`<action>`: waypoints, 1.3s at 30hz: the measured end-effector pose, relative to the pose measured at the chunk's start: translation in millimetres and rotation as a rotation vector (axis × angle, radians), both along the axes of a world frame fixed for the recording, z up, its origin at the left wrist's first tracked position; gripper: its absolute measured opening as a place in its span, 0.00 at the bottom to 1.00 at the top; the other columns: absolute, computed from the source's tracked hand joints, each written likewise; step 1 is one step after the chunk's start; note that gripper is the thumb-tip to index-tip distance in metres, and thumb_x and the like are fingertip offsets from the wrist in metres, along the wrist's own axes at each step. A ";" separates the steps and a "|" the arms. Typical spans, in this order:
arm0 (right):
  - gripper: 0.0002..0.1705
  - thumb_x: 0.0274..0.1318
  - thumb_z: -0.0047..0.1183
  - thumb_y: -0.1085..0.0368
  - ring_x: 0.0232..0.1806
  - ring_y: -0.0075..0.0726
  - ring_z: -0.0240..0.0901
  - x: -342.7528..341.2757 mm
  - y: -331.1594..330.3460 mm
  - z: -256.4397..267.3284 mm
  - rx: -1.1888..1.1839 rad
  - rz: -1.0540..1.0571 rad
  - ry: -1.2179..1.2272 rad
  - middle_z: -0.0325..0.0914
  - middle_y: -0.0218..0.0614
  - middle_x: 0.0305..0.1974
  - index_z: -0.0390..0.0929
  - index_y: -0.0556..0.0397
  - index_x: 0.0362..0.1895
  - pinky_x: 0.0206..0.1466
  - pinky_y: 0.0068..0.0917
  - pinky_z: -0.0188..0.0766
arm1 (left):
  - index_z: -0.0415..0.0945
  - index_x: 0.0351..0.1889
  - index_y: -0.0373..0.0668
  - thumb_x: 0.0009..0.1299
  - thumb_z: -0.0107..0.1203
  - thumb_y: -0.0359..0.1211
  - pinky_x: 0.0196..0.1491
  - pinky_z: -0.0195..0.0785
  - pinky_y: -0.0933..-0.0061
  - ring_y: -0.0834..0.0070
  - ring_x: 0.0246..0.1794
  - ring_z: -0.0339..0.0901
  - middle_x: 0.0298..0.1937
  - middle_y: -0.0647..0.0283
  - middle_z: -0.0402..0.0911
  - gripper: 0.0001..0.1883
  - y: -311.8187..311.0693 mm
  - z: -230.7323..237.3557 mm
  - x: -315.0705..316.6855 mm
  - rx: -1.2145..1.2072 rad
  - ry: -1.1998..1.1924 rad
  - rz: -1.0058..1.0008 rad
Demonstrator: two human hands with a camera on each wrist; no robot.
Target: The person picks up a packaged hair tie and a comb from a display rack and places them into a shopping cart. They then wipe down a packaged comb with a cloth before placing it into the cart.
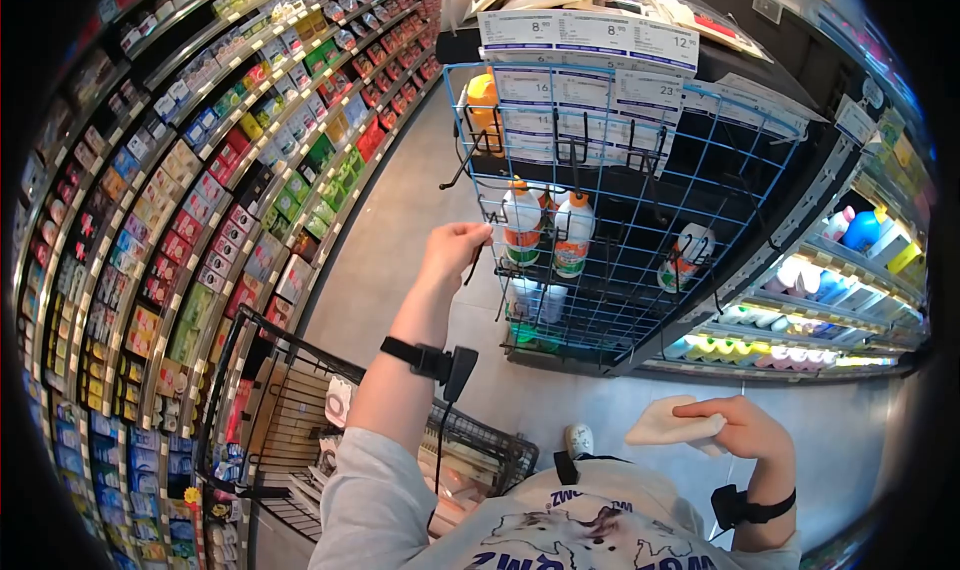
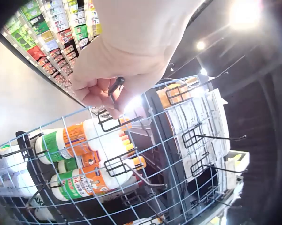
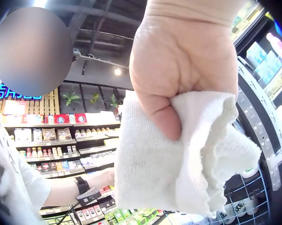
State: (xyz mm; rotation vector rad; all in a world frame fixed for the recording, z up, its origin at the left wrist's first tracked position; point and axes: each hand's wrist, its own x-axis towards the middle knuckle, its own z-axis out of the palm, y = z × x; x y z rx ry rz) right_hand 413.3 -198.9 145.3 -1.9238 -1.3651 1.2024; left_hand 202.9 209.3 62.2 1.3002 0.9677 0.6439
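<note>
My left hand point(image 1: 455, 250) is at the left edge of a blue wire grid point(image 1: 620, 195), its fingers curled round a black metal hook point(image 2: 116, 86). I cannot tell whether that hook hangs on the grid. Behind the wires, close to this hand, stand white bottles point(image 1: 573, 235) with orange caps and orange and green labels. My right hand point(image 1: 745, 425) holds a folded white cloth point(image 3: 150, 164) low on the right, away from the grid. In the right wrist view the thumb presses on the cloth, and the other fingers are hidden behind it.
Other black hooks point(image 2: 204, 137) stick out from the grid. Price cards point(image 1: 560, 90) hang at its top. A wire shopping cart point(image 1: 290, 410) with goods inside stands at my left. Packed shelves point(image 1: 190, 220) line the left, and lit shelves point(image 1: 830, 290) hold bottles at the right.
</note>
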 end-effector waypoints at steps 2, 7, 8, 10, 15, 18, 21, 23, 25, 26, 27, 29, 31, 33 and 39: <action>0.20 0.55 0.48 0.71 0.36 0.30 0.77 -1.5 3.0 0.3 0.011 0.013 0.011 0.82 0.39 0.38 0.78 0.51 0.53 0.41 0.25 0.72 | 0.80 0.32 0.39 0.65 0.60 0.34 0.23 0.58 0.83 0.85 0.19 0.65 0.26 0.68 0.79 0.08 4.9 1.9 8.2 0.022 -0.009 0.029; 0.20 0.54 0.47 0.71 0.38 0.36 0.77 -2.8 3.2 3.0 -0.022 -0.025 0.035 0.81 0.42 0.40 0.78 0.50 0.53 0.45 0.26 0.71 | 0.80 0.31 0.40 0.63 0.62 0.35 0.25 0.62 0.82 0.84 0.19 0.67 0.24 0.68 0.78 0.08 12.6 -7.6 14.4 -0.051 0.076 -0.004; 0.20 0.54 0.47 0.71 0.38 0.36 0.77 -1.9 3.0 2.2 -0.018 -0.025 0.037 0.81 0.42 0.40 0.78 0.50 0.53 0.45 0.26 0.71 | 0.80 0.32 0.40 0.63 0.63 0.35 0.26 0.62 0.82 0.84 0.19 0.67 0.25 0.68 0.78 0.08 12.9 -7.5 13.2 -0.050 0.107 -0.010; 0.20 0.54 0.46 0.71 0.39 0.36 0.78 0.0 1.1 -0.2 0.006 -0.018 0.007 0.82 0.42 0.41 0.78 0.51 0.53 0.45 0.27 0.71 | 0.80 0.32 0.41 0.63 0.63 0.36 0.27 0.63 0.81 0.85 0.20 0.67 0.26 0.68 0.79 0.09 14.6 -6.5 9.4 -0.055 0.138 -0.031; 0.21 0.54 0.46 0.72 0.43 0.38 0.78 1.5 2.8 -2.8 0.011 -0.011 0.022 0.81 0.43 0.45 0.77 0.52 0.53 0.48 0.27 0.71 | 0.80 0.32 0.43 0.63 0.63 0.38 0.30 0.63 0.81 0.85 0.20 0.66 0.27 0.70 0.78 0.09 7.5 -0.8 3.9 -0.101 0.149 -0.058; 0.21 0.54 0.46 0.72 0.45 0.39 0.78 3.4 4.9 -7.3 0.032 -0.002 0.054 0.80 0.43 0.47 0.76 0.53 0.54 0.50 0.27 0.70 | 0.78 0.29 0.43 0.63 0.63 0.37 0.28 0.62 0.82 0.85 0.20 0.65 0.26 0.70 0.77 0.09 4.3 2.2 2.1 -0.143 0.136 -0.022; 0.22 0.54 0.46 0.73 0.46 0.39 0.77 4.7 9.4 -11.3 0.038 0.004 0.062 0.80 0.43 0.48 0.76 0.53 0.54 0.51 0.27 0.70 | 0.77 0.27 0.44 0.63 0.62 0.36 0.25 0.60 0.84 0.84 0.19 0.65 0.25 0.71 0.76 0.08 9.4 4.7 2.2 -0.182 0.134 -0.038; 0.22 0.54 0.46 0.73 0.46 0.38 0.77 4.0 11.8 -10.9 0.048 0.013 0.060 0.80 0.43 0.48 0.76 0.54 0.55 0.51 0.27 0.70 | 0.75 0.26 0.44 0.64 0.60 0.35 0.23 0.59 0.85 0.85 0.19 0.65 0.25 0.72 0.75 0.08 11.8 5.4 7.0 -0.131 0.203 -0.027; 0.22 0.54 0.46 0.73 0.46 0.37 0.77 4.0 14.6 -8.7 0.024 0.005 0.079 0.80 0.43 0.48 0.75 0.54 0.55 0.51 0.27 0.70 | 0.75 0.25 0.44 0.64 0.60 0.34 0.23 0.59 0.84 0.84 0.18 0.64 0.23 0.71 0.75 0.08 4.6 8.0 11.1 -0.190 0.147 0.003; 0.22 0.54 0.46 0.73 0.46 0.37 0.77 5.6 15.2 -9.9 0.029 0.006 0.079 0.80 0.43 0.48 0.75 0.54 0.55 0.51 0.27 0.70 | 0.75 0.24 0.43 0.64 0.59 0.33 0.23 0.60 0.84 0.84 0.16 0.64 0.22 0.71 0.75 0.09 2.3 10.7 12.2 -0.247 0.093 0.028; 0.22 0.54 0.46 0.74 0.46 0.36 0.77 7.1 14.4 -12.6 0.037 0.002 0.085 0.80 0.42 0.48 0.75 0.54 0.55 0.51 0.27 0.70 | 0.75 0.24 0.43 0.64 0.59 0.33 0.23 0.60 0.84 0.84 0.16 0.64 0.22 0.71 0.75 0.09 2.1 12.1 11.4 -0.243 0.095 0.028; 0.22 0.54 0.46 0.74 0.46 0.36 0.77 9.1 12.9 -15.0 0.042 -0.001 0.092 0.80 0.42 0.48 0.76 0.53 0.55 0.51 0.26 0.70 | 0.76 0.29 0.44 0.67 0.57 0.33 0.23 0.59 0.88 0.88 0.19 0.64 0.23 0.73 0.74 0.06 1.2 13.4 8.6 -0.328 0.020 0.028; 0.22 0.54 0.45 0.75 0.46 0.36 0.77 11.3 12.5 -15.4 0.030 -0.010 0.070 0.80 0.41 0.48 0.76 0.53 0.55 0.51 0.26 0.70 | 0.76 0.30 0.44 0.67 0.57 0.33 0.23 0.60 0.88 0.88 0.19 0.64 0.23 0.74 0.74 0.05 7.9 12.7 2.8 -0.384 -0.032 0.002; 0.23 0.53 0.45 0.75 0.46 0.36 0.77 12.4 11.9 -16.8 0.036 -0.012 0.066 0.80 0.41 0.48 0.76 0.53 0.55 0.51 0.26 0.70 | 0.76 0.31 0.44 0.67 0.56 0.32 0.23 0.60 0.89 0.89 0.19 0.64 0.23 0.74 0.74 0.04 13.5 12.7 0.8 -0.437 -0.082 -0.024; 0.23 0.53 0.45 0.75 0.47 0.36 0.77 14.2 14.7 -17.3 0.025 -0.011 0.059 0.80 0.42 0.48 0.76 0.53 0.54 0.51 0.26 0.70 | 0.76 0.32 0.42 0.68 0.56 0.33 0.21 0.60 0.89 0.89 0.19 0.65 0.23 0.74 0.74 0.05 16.4 16.5 2.1 -0.546 -0.192 -0.015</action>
